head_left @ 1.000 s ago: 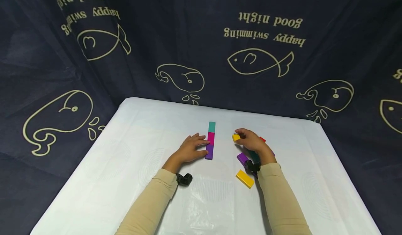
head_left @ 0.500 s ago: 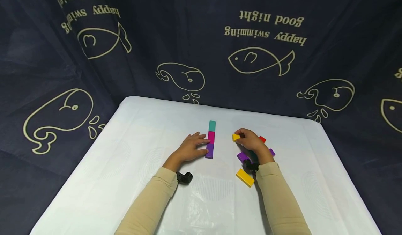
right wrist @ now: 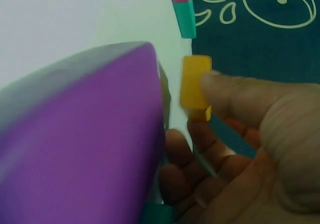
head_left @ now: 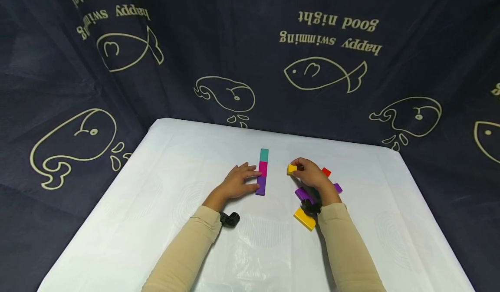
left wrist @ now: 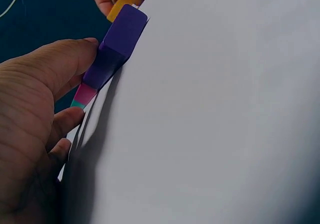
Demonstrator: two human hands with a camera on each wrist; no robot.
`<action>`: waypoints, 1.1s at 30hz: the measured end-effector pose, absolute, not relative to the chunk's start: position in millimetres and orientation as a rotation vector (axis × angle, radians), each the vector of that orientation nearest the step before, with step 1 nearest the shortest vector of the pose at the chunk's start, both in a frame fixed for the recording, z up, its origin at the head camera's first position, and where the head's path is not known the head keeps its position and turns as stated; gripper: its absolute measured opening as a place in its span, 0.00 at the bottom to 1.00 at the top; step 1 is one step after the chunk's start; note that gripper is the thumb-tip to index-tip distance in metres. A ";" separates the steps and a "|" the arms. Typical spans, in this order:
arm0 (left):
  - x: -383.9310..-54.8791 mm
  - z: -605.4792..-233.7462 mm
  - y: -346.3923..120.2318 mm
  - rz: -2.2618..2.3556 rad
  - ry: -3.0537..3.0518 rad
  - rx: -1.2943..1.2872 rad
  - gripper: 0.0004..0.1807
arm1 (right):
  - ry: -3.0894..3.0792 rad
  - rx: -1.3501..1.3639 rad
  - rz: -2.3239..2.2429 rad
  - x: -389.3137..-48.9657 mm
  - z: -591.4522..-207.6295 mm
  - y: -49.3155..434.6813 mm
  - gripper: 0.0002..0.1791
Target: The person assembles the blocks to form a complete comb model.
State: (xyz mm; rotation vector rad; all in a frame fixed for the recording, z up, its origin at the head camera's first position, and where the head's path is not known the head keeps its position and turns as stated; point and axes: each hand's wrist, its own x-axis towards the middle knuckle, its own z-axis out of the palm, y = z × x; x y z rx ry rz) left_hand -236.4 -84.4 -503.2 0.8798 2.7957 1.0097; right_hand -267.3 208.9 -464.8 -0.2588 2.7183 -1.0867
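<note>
A straight row of three blocks lies on the white table: teal [head_left: 264, 155] at the far end, pink [head_left: 263, 168] in the middle, purple [head_left: 261, 186] nearest. My left hand [head_left: 237, 182] rests along the row's left side, fingers loosely spread, with thumb and fingertips at the purple and pink blocks. To the right of the row, my right hand [head_left: 310, 173] pinches a small yellow block [right wrist: 195, 81] between thumb and fingers. The left wrist view shows that yellow block [left wrist: 122, 6] beyond the purple one.
Under and around the right forearm lie loose blocks: a red one [head_left: 326, 171], a purple one [head_left: 337, 188], another purple one [head_left: 304, 195] and a longer yellow one [head_left: 304, 219]. A dark green block [head_left: 315, 192] is partly hidden by the wrist. A dark printed cloth [head_left: 250, 44] hangs behind the table.
My right hand has shifted slightly left with the yellow block, and more of the red and purple blocks beside that forearm shows. The left hand and the row keep their places.
</note>
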 end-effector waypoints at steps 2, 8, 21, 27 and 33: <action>-236.6 -502.8 -84.3 1.008 2.797 0.876 0.26 | 2.717 -0.264 -1.097 -264.0 -462.2 207.5 0.17; -236.5 -502.2 -84.6 1.016 2.797 0.872 0.26 | 2.716 -0.298 -1.123 -249.0 -451.5 202.1 0.17; -235.7 -501.4 -82.5 1.014 2.798 0.866 0.25 | 2.738 -0.421 -1.143 -209.2 -447.7 180.0 0.16; -236.0 -501.7 -82.4 1.014 2.796 0.859 0.26 | 2.718 -0.384 -1.153 -190.8 -444.7 162.3 0.16; -236.9 -502.6 -83.3 1.023 2.802 0.868 0.25 | 2.695 -0.381 -1.219 -177.7 -448.7 149.2 0.16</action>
